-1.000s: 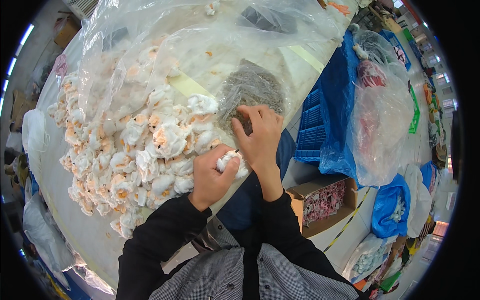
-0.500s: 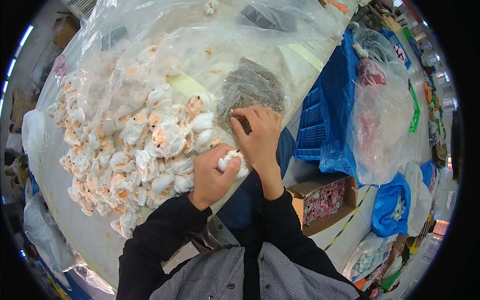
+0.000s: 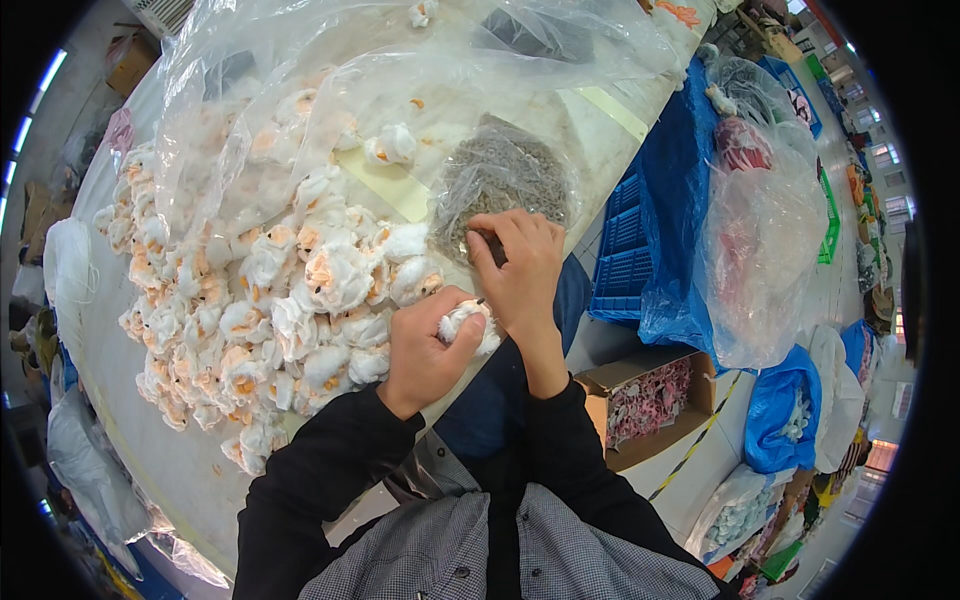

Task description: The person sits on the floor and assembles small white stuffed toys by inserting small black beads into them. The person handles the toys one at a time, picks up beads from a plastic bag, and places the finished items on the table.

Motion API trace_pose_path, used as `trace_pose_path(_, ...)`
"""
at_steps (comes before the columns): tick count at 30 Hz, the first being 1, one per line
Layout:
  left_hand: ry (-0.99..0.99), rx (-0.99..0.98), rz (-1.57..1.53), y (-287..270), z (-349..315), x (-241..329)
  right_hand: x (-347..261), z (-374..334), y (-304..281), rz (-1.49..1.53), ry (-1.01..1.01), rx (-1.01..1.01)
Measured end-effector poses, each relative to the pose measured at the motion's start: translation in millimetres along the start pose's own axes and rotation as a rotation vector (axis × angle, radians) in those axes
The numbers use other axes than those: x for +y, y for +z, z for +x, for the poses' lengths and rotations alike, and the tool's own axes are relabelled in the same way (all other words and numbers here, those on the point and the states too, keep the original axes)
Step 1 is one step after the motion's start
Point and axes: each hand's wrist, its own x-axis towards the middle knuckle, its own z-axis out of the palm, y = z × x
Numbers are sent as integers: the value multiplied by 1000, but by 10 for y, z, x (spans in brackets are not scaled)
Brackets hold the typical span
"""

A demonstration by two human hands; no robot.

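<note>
The left hand (image 3: 428, 342) is gripping a white fluffy piece (image 3: 464, 322) between thumb and bent fingers, beside the fluffy pile (image 3: 285, 315). The right hand (image 3: 522, 262) is resting, fingers bent, against a clear bag (image 3: 510, 165); its grip cannot be determined. The tabletop (image 3: 600, 165) is extending rightward past the bag.

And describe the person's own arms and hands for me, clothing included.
The plain black fabric left sleeve ends near the wrist; the matching black right sleeve leaves some forearm bare. No cables or markings show on either. The left hand and right hand are gloveless, with no rings visible. A grey, finely checked fabric garment with small dark round buttons covers the torso.
</note>
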Motion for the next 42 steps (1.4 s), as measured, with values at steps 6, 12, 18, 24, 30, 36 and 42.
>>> trace_pose_path(6,7,3,24,11,-19,-22,-101,76,-48,-110,72,-74)
trace_pose_path(12,15,-6,41,-2,-2,26,-122,250,-3,-177,-43,-65)
trace_pose_path(18,48,5,38,2,2,25,-64,227,23,-108,-95,-47)
trace_pose_path(24,69,5,65,3,9,26,-27,261,-37,0,-75,-36)
trace_pose_path(30,106,33,60,5,27,43,-108,201,-428,686,375,-141)
trace_pose_path(36,156,31,114,26,10,-23,-14,-126,-883,1078,678,-526)
trace_pose_path(42,237,-69,125,40,14,-20,-29,-297,-898,1272,696,-569)
